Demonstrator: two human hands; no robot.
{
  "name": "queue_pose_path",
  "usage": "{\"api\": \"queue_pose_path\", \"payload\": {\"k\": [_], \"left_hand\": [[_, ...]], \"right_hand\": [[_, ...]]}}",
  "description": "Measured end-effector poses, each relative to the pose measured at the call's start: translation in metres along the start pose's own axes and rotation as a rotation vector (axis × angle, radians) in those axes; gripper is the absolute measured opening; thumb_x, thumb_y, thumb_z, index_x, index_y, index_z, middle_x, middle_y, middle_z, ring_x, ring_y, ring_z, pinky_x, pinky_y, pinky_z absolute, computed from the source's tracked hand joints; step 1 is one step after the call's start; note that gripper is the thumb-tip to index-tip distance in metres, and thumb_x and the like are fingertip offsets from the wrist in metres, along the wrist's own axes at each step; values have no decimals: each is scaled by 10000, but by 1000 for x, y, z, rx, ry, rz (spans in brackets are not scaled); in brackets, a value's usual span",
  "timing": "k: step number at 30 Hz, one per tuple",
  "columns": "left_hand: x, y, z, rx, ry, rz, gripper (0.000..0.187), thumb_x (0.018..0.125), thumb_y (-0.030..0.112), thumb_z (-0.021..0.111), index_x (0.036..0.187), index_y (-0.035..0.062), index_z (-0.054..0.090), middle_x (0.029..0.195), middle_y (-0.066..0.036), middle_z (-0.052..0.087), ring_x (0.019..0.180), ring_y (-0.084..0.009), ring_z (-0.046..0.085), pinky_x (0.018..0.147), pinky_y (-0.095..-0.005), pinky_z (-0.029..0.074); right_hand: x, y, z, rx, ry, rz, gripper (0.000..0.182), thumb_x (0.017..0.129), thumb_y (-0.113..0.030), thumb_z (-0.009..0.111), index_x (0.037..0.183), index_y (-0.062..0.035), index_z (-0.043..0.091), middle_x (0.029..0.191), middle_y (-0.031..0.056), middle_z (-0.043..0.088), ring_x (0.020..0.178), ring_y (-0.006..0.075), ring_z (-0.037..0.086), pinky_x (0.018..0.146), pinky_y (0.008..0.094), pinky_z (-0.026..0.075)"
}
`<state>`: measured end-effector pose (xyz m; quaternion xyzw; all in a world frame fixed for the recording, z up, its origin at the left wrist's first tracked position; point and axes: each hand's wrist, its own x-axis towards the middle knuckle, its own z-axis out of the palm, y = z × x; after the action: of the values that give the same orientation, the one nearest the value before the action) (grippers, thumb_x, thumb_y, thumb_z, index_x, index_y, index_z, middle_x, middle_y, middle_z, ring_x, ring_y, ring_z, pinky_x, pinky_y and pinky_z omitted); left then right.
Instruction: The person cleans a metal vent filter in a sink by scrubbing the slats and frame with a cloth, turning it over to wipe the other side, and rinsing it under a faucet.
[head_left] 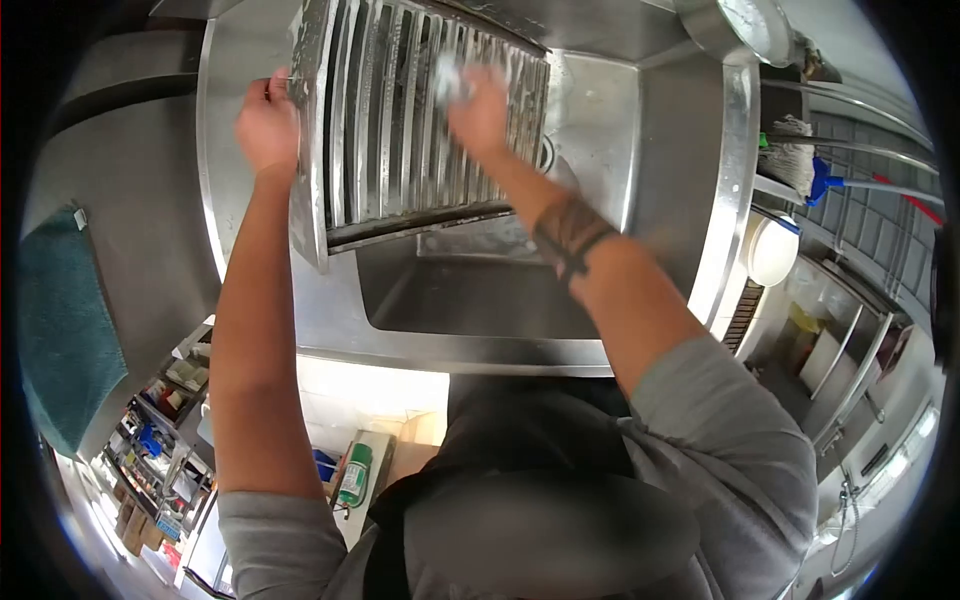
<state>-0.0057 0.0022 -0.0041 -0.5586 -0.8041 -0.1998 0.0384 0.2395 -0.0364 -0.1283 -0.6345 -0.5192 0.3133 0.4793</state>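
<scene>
A slatted metal filter (400, 130), wet with suds in places, lies tilted across the left part of the steel sink (600, 150). My left hand (268, 128) is closed on the filter's left edge, its fingertips at the frame. Over the slats is my right hand (478, 110), closed round a pale scrubber (449, 78) that is blurred by motion. The scrubber touches or is very near the slats; the blur hides which.
A round metal pan (735, 25) is at the sink's upper right. Mop heads and handles (790, 155) stand at the right. A green cloth (70, 330) hangs at the far left. Below the counter edge is a green bottle (355, 474).
</scene>
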Motion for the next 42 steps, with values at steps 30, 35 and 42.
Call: {"api": "queue_pose_path", "payload": {"k": [30,35,42], "left_hand": [[2,2,-5,8,-28,-30,481,1014,544,574,1013,94,741,862,-180,744,834,-416,708,754,-497,544],[0,-3,-2,-31,-39,-53,507,1005,569,579,1082,98,749,915,-183,751,891,-403,718,794,-473,551],[-2,-13,4,14,46,52,454,1015,527,578,976,104,737,829,-171,741,802,-432,701,721,-505,547]], "right_hand": [[-131,-27,-36,190,-410,-80,356,760,60,619,1100,-32,666,1073,161,596,1117,391,556,1006,416,452],[-43,-14,-19,176,-352,-129,373,740,45,716,1087,-89,739,1007,142,646,996,314,622,893,406,509],[-16,-11,13,-28,-23,-12,296,804,-18,679,1074,-18,558,1029,188,531,992,369,551,867,476,446]]}}
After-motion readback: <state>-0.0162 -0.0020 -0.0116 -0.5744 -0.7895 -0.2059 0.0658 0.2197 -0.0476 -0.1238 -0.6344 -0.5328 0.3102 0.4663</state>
